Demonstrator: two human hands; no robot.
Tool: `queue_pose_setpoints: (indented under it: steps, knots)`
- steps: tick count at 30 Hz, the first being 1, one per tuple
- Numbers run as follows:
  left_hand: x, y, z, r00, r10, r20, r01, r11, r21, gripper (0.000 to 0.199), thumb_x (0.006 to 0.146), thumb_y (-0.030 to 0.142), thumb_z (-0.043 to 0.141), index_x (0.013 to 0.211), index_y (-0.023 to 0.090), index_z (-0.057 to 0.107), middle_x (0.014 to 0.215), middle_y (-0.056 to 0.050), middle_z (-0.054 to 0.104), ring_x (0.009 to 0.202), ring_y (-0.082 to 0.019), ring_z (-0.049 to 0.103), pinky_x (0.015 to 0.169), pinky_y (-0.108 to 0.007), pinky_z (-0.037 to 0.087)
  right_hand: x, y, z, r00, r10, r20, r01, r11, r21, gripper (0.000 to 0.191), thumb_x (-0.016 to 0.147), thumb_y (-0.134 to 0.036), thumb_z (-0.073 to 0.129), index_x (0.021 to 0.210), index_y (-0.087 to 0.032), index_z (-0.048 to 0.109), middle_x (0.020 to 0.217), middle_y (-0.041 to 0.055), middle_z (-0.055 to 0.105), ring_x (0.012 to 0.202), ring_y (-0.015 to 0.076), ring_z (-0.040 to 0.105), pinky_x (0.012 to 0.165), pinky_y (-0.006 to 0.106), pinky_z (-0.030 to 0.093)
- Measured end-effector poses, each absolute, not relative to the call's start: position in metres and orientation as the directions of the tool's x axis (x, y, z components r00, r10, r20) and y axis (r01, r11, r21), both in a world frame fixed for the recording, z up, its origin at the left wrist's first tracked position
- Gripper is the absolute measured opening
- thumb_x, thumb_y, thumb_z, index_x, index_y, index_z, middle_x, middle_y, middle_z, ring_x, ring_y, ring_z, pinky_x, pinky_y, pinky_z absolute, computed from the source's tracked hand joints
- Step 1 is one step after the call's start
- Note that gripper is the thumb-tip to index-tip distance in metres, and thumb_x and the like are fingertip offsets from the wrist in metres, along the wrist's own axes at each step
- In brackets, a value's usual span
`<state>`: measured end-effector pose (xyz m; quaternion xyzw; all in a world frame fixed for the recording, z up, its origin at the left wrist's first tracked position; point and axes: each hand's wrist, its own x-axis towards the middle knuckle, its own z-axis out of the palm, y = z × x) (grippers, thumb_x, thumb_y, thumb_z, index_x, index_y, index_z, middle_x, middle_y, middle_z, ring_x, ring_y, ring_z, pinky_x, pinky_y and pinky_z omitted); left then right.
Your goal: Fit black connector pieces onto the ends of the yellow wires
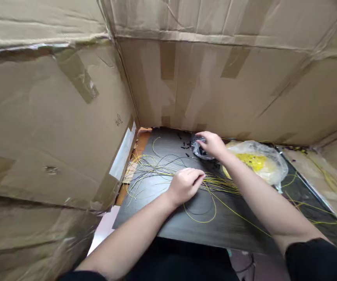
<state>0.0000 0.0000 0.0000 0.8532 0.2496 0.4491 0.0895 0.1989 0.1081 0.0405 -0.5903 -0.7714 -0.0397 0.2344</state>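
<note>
Our right hand (212, 145) is over the mouth of the small bag (201, 156), which holds black bits; others lie loose on the table (192, 234). Thumb and forefinger stand apart; we cannot tell whether it grasps anything. Our left hand (187, 182) is curled over the yellow and black wires (221, 185) spread across the table; we cannot tell what it pinches. The big bag (269, 171), right, holds something yellow (253, 160). We cannot read the scrawl (118, 120) or any print on the paper (123, 152).

Workshop: cardboard walls (200, 89), wires (219, 184) across table (233, 230).
</note>
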Motion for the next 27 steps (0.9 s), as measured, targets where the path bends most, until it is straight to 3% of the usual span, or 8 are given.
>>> queue_pose_setpoints:
  steps: [3, 5, 8, 13, 23, 27]
  knots:
    - [0.000, 0.000, 0.001, 0.450, 0.529, 0.719, 0.345, -0.846, 0.407, 0.010, 0.095, 0.021, 0.057, 0.094, 0.016, 0.066, 0.085, -0.003, 0.075, 0.073, -0.015, 0.069, 0.072, -0.028, 0.054, 0.231, 0.072, 0.042, -0.121, 0.936, 0.331, 0.975, 0.175, -0.137, 0.021, 0.093, -0.027, 0.058, 0.108, -0.017, 0.068, 0.106, 0.0100, 0.072, 0.098, 0.0239, 0.067, 0.084, 0.032, 0.049]
    - [0.000, 0.001, 0.001, 0.440, 0.542, 0.716, 0.343, -0.838, 0.423, 0.010, 0.095, 0.021, 0.057, 0.093, 0.017, 0.066, 0.085, -0.003, 0.075, 0.074, -0.015, 0.069, 0.072, -0.028, 0.054, 0.245, 0.047, 0.036, -0.102, 0.981, 0.164, 0.994, 0.106, -0.012, 0.020, 0.095, -0.027, 0.054, 0.099, -0.019, 0.071, 0.099, 0.0098, 0.073, 0.090, 0.0247, 0.068, 0.074, 0.031, 0.047]
    - [0.002, 0.001, 0.001, 0.434, 0.547, 0.716, 0.338, -0.835, 0.433, 0.009, 0.095, 0.020, 0.058, 0.093, 0.017, 0.067, 0.085, -0.003, 0.075, 0.074, -0.014, 0.069, 0.072, -0.028, 0.054, 0.252, 0.018, 0.019, -0.072, 0.997, 0.029, 0.995, 0.070, 0.064, 0.023, 0.095, -0.028, 0.052, 0.101, -0.022, 0.073, 0.097, 0.0101, 0.073, 0.082, 0.0249, 0.069, 0.065, 0.029, 0.044]
    - [0.004, 0.004, -0.002, 0.420, 0.570, 0.707, 0.364, -0.819, 0.444, 0.009, 0.094, 0.021, 0.059, 0.093, 0.017, 0.068, 0.082, -0.003, 0.075, 0.072, -0.014, 0.069, 0.070, -0.028, 0.054, 0.251, 0.010, -0.006, -0.045, 0.997, 0.069, 0.998, 0.042, 0.044, 0.029, 0.097, -0.028, 0.049, 0.119, -0.027, 0.068, 0.115, 0.0087, 0.068, 0.087, 0.0233, 0.069, 0.066, 0.029, 0.043]
    - [0.004, 0.011, -0.004, 0.422, 0.590, 0.689, 0.405, -0.802, 0.439, 0.008, 0.093, 0.021, 0.061, 0.091, 0.017, 0.068, 0.081, -0.003, 0.075, 0.071, -0.014, 0.068, 0.069, -0.027, 0.053, 0.253, 0.012, -0.016, -0.011, 0.987, 0.161, 0.999, 0.015, -0.028, 0.028, 0.100, -0.031, 0.042, 0.102, -0.022, 0.068, 0.106, 0.0094, 0.068, 0.082, 0.0216, 0.066, 0.064, 0.029, 0.041]
    - [0.005, 0.009, -0.004, 0.420, 0.591, 0.689, 0.394, -0.802, 0.448, 0.009, 0.093, 0.022, 0.061, 0.091, 0.017, 0.068, 0.081, -0.002, 0.074, 0.071, -0.014, 0.068, 0.069, -0.027, 0.053, 0.257, 0.013, -0.020, -0.084, 0.945, 0.317, 0.966, 0.155, -0.206, 0.021, 0.098, -0.025, 0.046, 0.097, -0.019, 0.066, 0.097, 0.0104, 0.070, 0.086, 0.0229, 0.065, 0.073, 0.030, 0.043]
